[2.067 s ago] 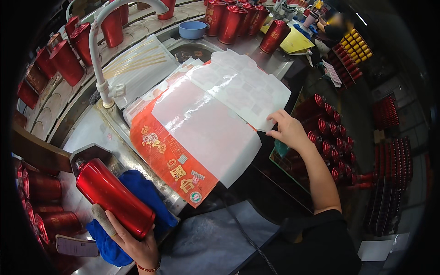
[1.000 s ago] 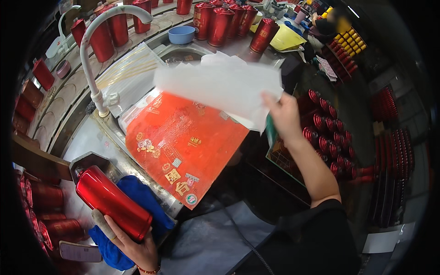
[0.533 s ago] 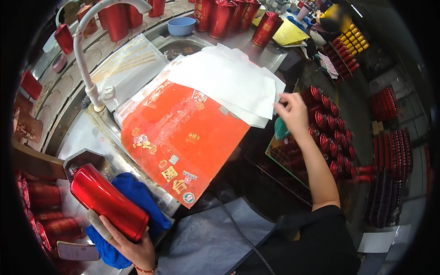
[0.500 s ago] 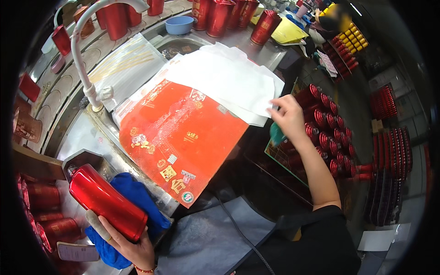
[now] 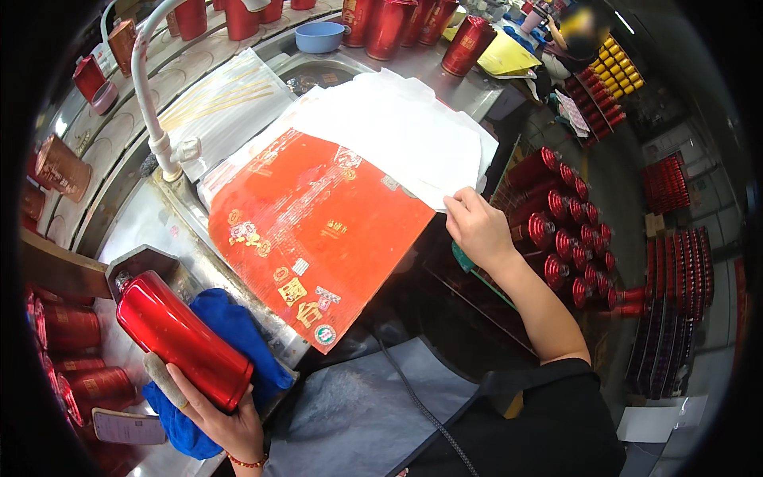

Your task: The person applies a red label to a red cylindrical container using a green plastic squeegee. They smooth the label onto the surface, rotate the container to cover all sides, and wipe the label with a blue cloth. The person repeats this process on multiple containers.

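Note:
My left hand is wrapped round the lower end of a glossy red bottle, one finger in a grey cover. The bottle lies tilted, its neck toward an octagonal metal holder. Beneath it and the hand is a blue cloth. My right hand is closed, its fingertips pinching the near right edge of a thin white sheet. That sheet lies in a loose stack over the far part of a red printed board. The exact grip at the fingertips is partly hidden.
A white curved tap stands left of the board, by a metal sink. Behind are a blue bowl and red bottles. Racked bottles stand at right. A phone lies lower left; another person works far right.
My right hand has moved left and slightly down, along the sheet's edge to its near corner. My left hand still holds the bottle. Items on the conveyor behind the tap have shifted.

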Motion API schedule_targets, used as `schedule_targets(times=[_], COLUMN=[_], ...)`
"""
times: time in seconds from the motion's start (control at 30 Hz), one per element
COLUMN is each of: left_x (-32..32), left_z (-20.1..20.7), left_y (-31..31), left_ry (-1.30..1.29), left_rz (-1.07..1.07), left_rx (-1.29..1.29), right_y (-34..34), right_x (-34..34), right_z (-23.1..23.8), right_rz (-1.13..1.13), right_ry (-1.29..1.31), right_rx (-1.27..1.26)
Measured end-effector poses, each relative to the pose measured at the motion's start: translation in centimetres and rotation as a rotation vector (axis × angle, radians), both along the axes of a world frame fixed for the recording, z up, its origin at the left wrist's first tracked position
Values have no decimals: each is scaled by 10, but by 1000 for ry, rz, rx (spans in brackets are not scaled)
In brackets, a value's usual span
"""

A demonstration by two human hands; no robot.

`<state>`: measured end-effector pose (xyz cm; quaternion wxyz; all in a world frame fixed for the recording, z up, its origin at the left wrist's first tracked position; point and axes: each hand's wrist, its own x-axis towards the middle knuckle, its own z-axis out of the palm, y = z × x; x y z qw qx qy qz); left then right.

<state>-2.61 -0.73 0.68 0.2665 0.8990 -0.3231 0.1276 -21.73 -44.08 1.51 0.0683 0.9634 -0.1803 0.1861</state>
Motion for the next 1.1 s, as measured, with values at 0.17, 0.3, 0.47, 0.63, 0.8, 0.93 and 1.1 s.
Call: schedule_targets(times=[0.17, 0.3, 0.47, 0.63, 0.8, 0.93, 1.1], left_x=[-2, -1, -3, -3, -2, 0, -1], left_z=[-2, -1, -9, -2, -1, 8, 11], left_y=[2, 1, 6, -3, 0, 4, -1], left_ry=[5, 6, 14, 0, 26, 32, 10], left_rz=[13, 16, 28, 2, 4, -56, -116], left_rx=[24, 17, 34, -18, -21, -61, -110], right_y=[-5, -21, -64, -89, -76, -69, -148], right_x=[5, 17, 53, 121, 192, 200, 165], right_z=[13, 33, 55, 94, 88, 68, 30], right_rz=[-37, -64, -116, 99, 347, 274, -454], right_ry=[111, 149, 85, -50, -154, -217, -106], right_rx=[-12, 1, -83, -252, -338, -195, 372])
